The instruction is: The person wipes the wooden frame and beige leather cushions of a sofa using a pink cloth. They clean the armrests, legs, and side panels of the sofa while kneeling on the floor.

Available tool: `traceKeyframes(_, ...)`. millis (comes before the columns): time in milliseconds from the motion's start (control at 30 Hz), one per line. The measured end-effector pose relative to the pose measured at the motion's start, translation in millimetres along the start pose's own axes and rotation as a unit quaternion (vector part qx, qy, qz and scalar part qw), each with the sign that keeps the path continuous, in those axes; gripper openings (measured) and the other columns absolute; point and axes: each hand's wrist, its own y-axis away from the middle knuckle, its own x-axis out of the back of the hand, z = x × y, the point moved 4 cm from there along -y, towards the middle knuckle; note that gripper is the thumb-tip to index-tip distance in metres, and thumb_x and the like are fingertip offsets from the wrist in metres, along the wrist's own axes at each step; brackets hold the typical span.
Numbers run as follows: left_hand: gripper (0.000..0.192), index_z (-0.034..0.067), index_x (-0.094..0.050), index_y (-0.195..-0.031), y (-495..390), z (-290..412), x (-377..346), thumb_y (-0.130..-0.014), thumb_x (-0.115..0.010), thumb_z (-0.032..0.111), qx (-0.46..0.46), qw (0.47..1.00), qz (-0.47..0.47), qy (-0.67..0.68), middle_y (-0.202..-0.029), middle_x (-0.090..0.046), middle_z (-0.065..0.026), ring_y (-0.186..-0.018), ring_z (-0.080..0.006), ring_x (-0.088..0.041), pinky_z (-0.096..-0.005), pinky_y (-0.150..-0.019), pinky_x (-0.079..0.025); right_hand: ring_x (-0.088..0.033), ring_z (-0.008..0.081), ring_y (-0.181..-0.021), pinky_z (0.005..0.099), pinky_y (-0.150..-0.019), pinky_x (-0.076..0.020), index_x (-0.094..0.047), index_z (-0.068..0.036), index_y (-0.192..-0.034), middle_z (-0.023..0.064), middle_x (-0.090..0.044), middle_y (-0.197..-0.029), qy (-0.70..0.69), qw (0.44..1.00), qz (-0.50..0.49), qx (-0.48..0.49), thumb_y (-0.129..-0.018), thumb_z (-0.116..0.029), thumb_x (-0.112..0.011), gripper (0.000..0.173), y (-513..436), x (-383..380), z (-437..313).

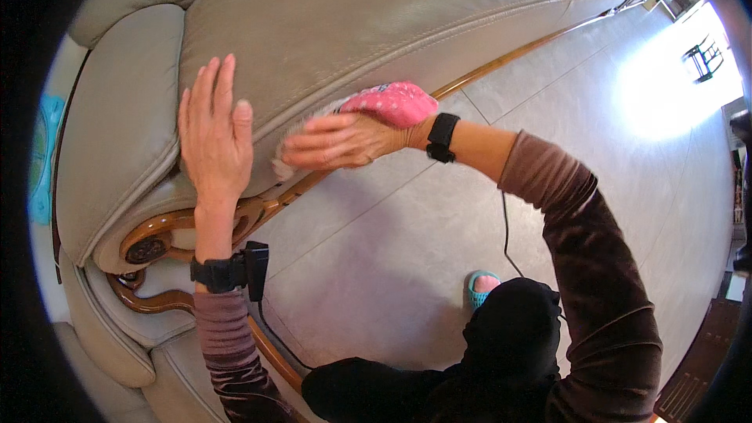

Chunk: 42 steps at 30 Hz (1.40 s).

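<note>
My right hand (pixel 346 144) presses a pink cloth with white dots (pixel 405 103) to the front face of a beige leather sofa (pixel 352 23), just below the seat's stitched edge. Parts of the cloth stick out above the hand and past its fingertips; the rest is hidden behind the palm. That hand looks slightly blurred. Over the seat's corner beside the armrest (pixel 126 111), my left hand (pixel 216 135) is held flat with its thumb apart and nothing in it. Whether it touches the leather I cannot tell.
Carved wooden trim (pixel 155 235) runs below the armrest and along the sofa's base. Grey floor tiles (pixel 352 235) stretch to the right, where a black cable (pixel 506 235) hangs or lies. A turquoise slipper (pixel 474 294) is on one foot. Bright light falls near a dark chair (pixel 703 60).
</note>
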Motion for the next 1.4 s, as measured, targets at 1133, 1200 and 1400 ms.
traceKeyframes(1133,0.063,0.01,-0.041,-0.147,-55.8,20.3,-9.1,-0.096,-0.036,0.047,0.067,0.991,-0.118,0.002,-0.148,-0.042,-0.0122,-0.14,-0.0316,-0.035,-0.0506,-0.116,-0.02,-0.05,0.02,-0.121,0.0336,-0.1,-0.0422,-0.057,-0.006,-0.122,0.0058,-0.052,-0.129,-0.301,0.952,0.02,0.054,-0.085,-0.017,-0.055,0.039,157.3,-4.8,76.4)
traceKeyframes(1200,0.063,0.009,-0.041,-0.147,-54.8,20.5,-10.1,-0.097,-0.036,0.046,0.057,0.992,-0.115,-0.001,-0.147,-0.043,-0.0124,-0.14,-0.0319,-0.035,-0.0507,-0.116,-0.021,-0.05,0.0198,-0.118,0.0335,-0.096,-0.0425,-0.061,-0.011,-0.117,0.0024,-0.052,-0.125,-0.226,0.973,-0.024,0.027,-0.08,-0.018,-0.057,0.037,194.6,15.3,104.9)
traceKeyframes(1400,0.059,0.009,-0.043,-0.144,-52.4,21.5,-7.6,-0.096,-0.041,0.043,0.044,0.992,-0.122,-0.004,-0.145,-0.044,-0.0142,-0.138,-0.0328,-0.037,-0.0505,-0.114,-0.023,-0.059,0.0216,-0.1,0.0349,-0.079,-0.0471,-0.065,-0.01,-0.094,0.0007,-0.06,-0.096,-0.29,0.856,-0.024,-0.427,-0.078,-0.009,-0.062,0.016,237.7,96.4,169.8)
